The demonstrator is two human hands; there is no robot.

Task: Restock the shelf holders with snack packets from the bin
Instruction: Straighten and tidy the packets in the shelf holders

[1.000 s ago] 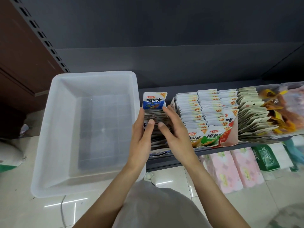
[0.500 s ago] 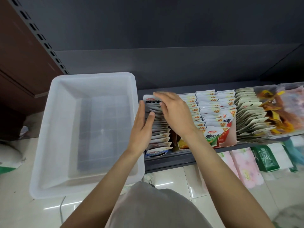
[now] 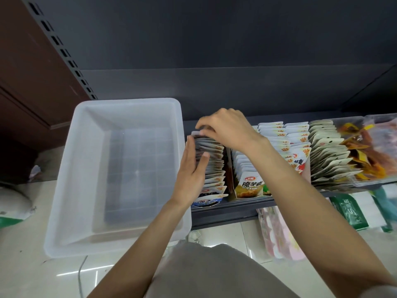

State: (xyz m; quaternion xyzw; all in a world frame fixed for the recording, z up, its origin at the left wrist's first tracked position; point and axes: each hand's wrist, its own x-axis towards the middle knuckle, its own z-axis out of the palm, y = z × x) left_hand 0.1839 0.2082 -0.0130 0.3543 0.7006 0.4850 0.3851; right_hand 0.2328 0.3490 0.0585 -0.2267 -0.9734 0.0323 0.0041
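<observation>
A dark grey back panel [image 3: 214,50] fills the upper view, with a slotted upright [image 3: 62,50] slanting down its left edge. Left of that stands brown wooden furniture [image 3: 23,87] — panelled, in shadow. The floor [image 3: 25,272] is pale glossy tile, catching streaks of overhead light near the bottom left, and a thin cable [image 3: 80,274] runs across it.
</observation>
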